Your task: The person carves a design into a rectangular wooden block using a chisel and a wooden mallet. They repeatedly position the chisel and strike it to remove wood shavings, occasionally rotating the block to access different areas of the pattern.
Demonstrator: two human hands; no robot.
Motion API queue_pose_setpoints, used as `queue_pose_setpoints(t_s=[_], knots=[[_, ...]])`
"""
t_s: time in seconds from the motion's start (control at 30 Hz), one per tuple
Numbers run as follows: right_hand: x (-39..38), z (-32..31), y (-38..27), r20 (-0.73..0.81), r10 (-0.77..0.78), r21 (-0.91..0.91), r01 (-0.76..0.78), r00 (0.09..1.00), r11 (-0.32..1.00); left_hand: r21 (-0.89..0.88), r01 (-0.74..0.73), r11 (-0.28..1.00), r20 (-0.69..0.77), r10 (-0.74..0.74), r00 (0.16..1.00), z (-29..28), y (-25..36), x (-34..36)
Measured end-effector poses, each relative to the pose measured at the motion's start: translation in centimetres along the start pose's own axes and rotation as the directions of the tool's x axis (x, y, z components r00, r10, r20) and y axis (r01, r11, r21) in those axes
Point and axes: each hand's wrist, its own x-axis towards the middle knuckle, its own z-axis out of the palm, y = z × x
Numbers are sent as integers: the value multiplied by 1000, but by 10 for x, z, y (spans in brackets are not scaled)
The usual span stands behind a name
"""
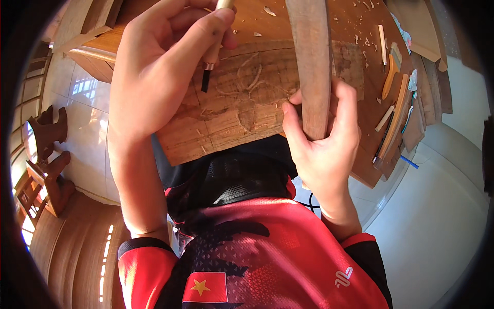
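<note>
My left hand (149,77) is closed around the pale wooden handle of a carving chisel (206,81), whose dark flat blade points down over the left part of a wooden board (193,136). The tip appears to be just above the wood, though I cannot tell whether it touches. Carved and drawn curved lines show on the board's surface, and its near edge reaches over my lap. With my right hand (329,141) I grip the near end of a long, flat wooden bar (312,62). The bar stretches away over the board's right side.
Wood shavings (268,10) are scattered on the brown table (355,15). Along its right side lie a thin light-handled tool (382,44), a brush with an orange handle (389,77), wooden strips (393,121) and a blue pen-like stick (409,162). A carved wooden chair (49,170) stands at the left.
</note>
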Motion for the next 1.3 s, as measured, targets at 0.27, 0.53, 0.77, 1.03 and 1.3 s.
queue_pose_setpoints(t_s=[0.27,0.53,0.77,1.03,1.3], knots=[[2,1,-3,38,-15,22,14,999,1000,0,-18,1000,-12,18,1000,-1,-2,0],[2,-16,-2,42,227,313,-229,973,922,10,0,1000,-37,1,999,-3,-5,-1],[31,-85,37,-267,241,85,-227,933,970,23,52,998,13,-52,999,1,2,-8],[15,-57,22,-38,145,175,-136,989,975,27,43,999,19,-44,999,10,19,-8],[21,-56,16,67,84,356,-102,994,929,24,-133,991,238,124,963,37,23,-24]])
